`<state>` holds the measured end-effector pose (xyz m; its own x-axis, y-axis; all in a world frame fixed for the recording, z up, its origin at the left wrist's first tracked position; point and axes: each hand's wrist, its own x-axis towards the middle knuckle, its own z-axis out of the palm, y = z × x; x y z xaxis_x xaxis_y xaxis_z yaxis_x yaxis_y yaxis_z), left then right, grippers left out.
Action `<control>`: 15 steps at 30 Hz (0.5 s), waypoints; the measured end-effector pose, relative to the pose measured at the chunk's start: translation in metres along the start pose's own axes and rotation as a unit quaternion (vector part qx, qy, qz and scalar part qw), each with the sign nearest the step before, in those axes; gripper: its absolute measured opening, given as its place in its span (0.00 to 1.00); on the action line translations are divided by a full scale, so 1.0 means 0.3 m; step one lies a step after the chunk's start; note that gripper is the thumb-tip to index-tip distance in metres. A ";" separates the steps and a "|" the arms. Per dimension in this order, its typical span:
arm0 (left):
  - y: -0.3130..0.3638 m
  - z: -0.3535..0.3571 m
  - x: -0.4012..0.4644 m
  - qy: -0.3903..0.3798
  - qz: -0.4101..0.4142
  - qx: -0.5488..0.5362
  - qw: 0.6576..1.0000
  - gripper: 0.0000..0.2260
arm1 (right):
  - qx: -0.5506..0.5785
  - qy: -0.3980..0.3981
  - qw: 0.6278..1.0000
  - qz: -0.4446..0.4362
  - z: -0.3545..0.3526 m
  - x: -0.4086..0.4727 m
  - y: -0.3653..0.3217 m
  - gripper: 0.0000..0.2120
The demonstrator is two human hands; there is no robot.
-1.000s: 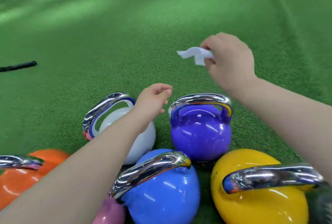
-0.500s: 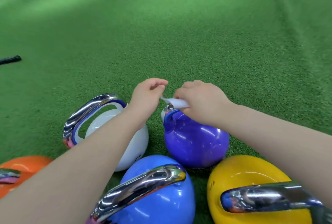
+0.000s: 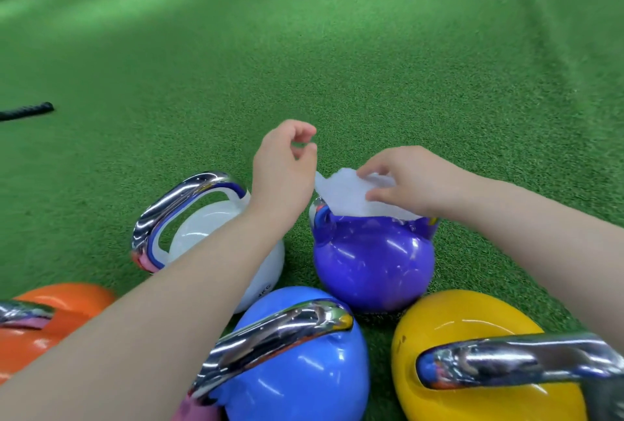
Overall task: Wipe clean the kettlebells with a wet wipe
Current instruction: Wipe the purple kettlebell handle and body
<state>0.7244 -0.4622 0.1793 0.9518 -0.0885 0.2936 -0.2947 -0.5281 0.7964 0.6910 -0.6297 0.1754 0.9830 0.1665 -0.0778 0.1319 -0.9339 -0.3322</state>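
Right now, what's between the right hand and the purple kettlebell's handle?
The white wet wipe, draped over the handle of the purple kettlebell; the right hand presses on it. This shows in the head view.

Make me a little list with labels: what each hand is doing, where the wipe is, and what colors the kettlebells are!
Place: green turf floor
Wipe: white wet wipe, spread over the handle of the purple kettlebell
Right hand: fingers press the wipe down on that handle
Left hand: raised beside the wipe, fingers loosely curled, holds nothing
Other kettlebells: white, blue, yellow, orange
Also there: black rope end at far left
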 end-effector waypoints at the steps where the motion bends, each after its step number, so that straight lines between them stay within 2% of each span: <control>1: -0.005 0.007 -0.016 -0.002 -0.035 0.006 0.999 0.07 | -0.007 0.000 1.000 0.005 0.000 0.001 0.008 0.19; 4: -0.022 0.039 -0.070 -0.062 -0.212 -0.048 0.974 0.03 | 0.003 0.005 1.000 0.026 0.003 -0.006 0.026 0.17; 7: -0.025 0.064 -0.115 -0.145 -0.305 -0.133 0.932 0.10 | 0.025 0.013 0.999 0.038 0.008 -0.008 0.033 0.13; 8: -0.020 0.071 -0.129 -0.154 -0.301 -0.153 0.929 0.12 | 0.028 0.018 0.999 0.039 0.010 -0.009 0.033 0.12; 10: -0.016 0.084 -0.144 -0.153 -0.237 -0.150 0.948 0.13 | 0.035 0.030 0.998 0.041 0.018 -0.007 0.034 0.11; 13: -0.006 0.098 -0.139 -0.099 -0.149 -0.125 0.976 0.09 | 0.044 0.044 0.997 0.042 0.030 -0.006 0.036 0.11; 15: -0.009 0.103 -0.120 -0.077 -0.138 -0.105 0.982 0.08 | 0.039 0.045 0.998 0.034 0.036 -0.002 0.039 0.12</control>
<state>0.6935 -0.4838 0.1501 0.9946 -0.1016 -0.0204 -0.0184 -0.3665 0.9302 0.6904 -0.6373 0.1613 0.9973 0.0705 -0.0193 0.0569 -0.9141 -0.4014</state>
